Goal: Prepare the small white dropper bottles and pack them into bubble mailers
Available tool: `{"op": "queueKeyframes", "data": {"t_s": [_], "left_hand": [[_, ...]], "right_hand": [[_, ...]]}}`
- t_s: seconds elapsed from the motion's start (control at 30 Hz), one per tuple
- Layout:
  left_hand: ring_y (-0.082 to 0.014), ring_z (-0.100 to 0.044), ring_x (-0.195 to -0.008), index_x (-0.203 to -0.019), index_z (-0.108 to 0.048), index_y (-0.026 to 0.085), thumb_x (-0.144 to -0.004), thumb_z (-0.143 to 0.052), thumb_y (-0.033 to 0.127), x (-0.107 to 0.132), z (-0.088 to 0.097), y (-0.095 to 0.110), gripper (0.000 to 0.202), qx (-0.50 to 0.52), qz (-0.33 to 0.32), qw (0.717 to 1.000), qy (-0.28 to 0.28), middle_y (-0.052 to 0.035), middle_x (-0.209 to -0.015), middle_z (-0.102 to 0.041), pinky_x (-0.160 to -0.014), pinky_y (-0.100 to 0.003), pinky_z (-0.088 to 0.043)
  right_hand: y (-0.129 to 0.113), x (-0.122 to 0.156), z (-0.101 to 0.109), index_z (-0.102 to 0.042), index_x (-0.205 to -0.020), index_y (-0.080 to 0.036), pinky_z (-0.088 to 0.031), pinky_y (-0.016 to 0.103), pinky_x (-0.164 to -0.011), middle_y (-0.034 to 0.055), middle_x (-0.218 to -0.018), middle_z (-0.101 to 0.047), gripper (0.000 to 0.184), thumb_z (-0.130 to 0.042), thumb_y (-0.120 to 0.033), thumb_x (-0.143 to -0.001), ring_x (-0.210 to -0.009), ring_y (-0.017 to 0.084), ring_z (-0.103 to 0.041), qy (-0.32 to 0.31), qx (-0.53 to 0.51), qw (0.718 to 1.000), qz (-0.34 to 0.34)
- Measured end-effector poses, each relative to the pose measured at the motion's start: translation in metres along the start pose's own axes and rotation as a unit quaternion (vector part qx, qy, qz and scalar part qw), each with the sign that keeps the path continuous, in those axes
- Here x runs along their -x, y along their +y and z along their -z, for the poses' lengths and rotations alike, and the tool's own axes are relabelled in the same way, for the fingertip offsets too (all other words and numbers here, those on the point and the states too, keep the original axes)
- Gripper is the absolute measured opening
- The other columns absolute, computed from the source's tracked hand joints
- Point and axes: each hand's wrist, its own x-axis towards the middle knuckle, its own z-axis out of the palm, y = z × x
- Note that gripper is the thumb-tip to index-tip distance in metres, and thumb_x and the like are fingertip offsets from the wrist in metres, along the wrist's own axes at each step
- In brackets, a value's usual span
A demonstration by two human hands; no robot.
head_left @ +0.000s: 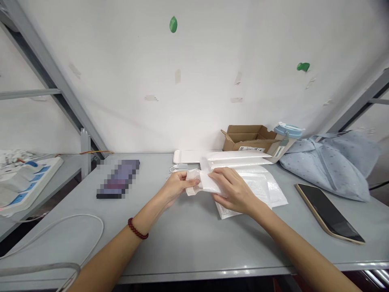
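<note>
Both my hands meet over the middle of the grey table. My left hand, with a dark red bead bracelet on its wrist, pinches the left end of a small white padded envelope. My right hand is closed over the envelope's right half from above, fingers curled round it. The envelope is held just above the table. Right behind and under my right hand lies a pile of white bubble mailers, the upper ones stacked flat toward the wall.
A tablet with a dark screen lies at the right. A pale blue cloth bag, a lidded cup and an open cardboard box sit at the back right. A blurred dark object and a power strip are at the left; a white cable loops near the front edge.
</note>
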Motion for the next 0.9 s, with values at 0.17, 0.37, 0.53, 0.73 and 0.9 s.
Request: {"op": "queueKeyframes", "data": {"t_s": [0.17, 0.37, 0.53, 0.73, 0.9], "left_hand": [[-0.0117, -0.052, -0.056, -0.071, -0.065, 0.016, -0.063, -0.073, 0.029, 0.001, -0.007, -0.004, 0.017, -0.076, -0.015, 0.997, 0.025, 0.0014, -0.063, -0.061, -0.052, -0.021, -0.037], [-0.0098, -0.045, -0.05, -0.056, -0.055, 0.017, -0.064, -0.068, 0.027, 0.004, -0.018, -0.009, 0.018, -0.106, -0.04, 0.992, 0.047, 0.0055, -0.053, -0.052, -0.049, -0.021, -0.032], [-0.0098, -0.047, -0.051, -0.057, -0.057, 0.015, -0.063, -0.071, 0.029, 0.004, -0.016, -0.007, 0.021, -0.082, -0.021, 0.994, 0.062, 0.0045, -0.053, -0.053, -0.048, -0.021, -0.032], [-0.0149, -0.059, -0.069, -0.082, -0.067, 0.017, -0.068, -0.071, 0.031, 0.002, -0.01, -0.002, 0.021, 0.05, 0.01, 0.996, 0.076, -0.0023, -0.077, -0.067, -0.063, -0.025, -0.044], [-0.0144, -0.059, -0.068, -0.079, -0.065, 0.014, -0.072, -0.068, 0.026, 0.003, -0.009, -0.001, 0.013, 0.109, -0.011, 0.993, 0.042, -0.0031, -0.075, -0.065, -0.063, -0.027, -0.048]], "right_hand": [[-0.006, -0.001, -0.002, -0.047, -0.113, -0.014, -0.044, 0.038, -0.075, 0.0141, -0.102, -0.055, 0.037, -0.05, -0.019, -0.077, -0.092, 0.025, -0.051, 0.006, 0.011, 1.0, 0.019], [-0.009, -0.001, -0.007, -0.05, -0.11, -0.012, -0.043, 0.039, -0.076, 0.015, -0.102, -0.056, 0.036, -0.051, -0.018, -0.075, -0.089, 0.025, -0.05, -0.009, 0.034, 0.999, 0.035], [-0.009, 0.0, -0.007, -0.048, -0.115, -0.011, -0.04, 0.045, -0.083, 0.0191, -0.112, -0.055, 0.041, -0.053, -0.019, -0.075, -0.102, 0.029, -0.05, -0.022, 0.078, 0.996, 0.038], [-0.014, -0.002, -0.007, -0.042, -0.125, -0.017, -0.028, 0.057, -0.094, 0.0218, -0.131, -0.046, 0.049, -0.046, -0.007, -0.077, -0.125, 0.033, -0.038, -0.025, 0.211, 0.977, -0.001], [-0.012, 0.001, -0.017, -0.048, -0.12, -0.017, -0.029, 0.053, -0.095, 0.0176, -0.122, -0.054, 0.046, -0.038, 0.002, -0.08, -0.116, 0.027, -0.047, 0.015, 0.248, 0.969, -0.003]]}}
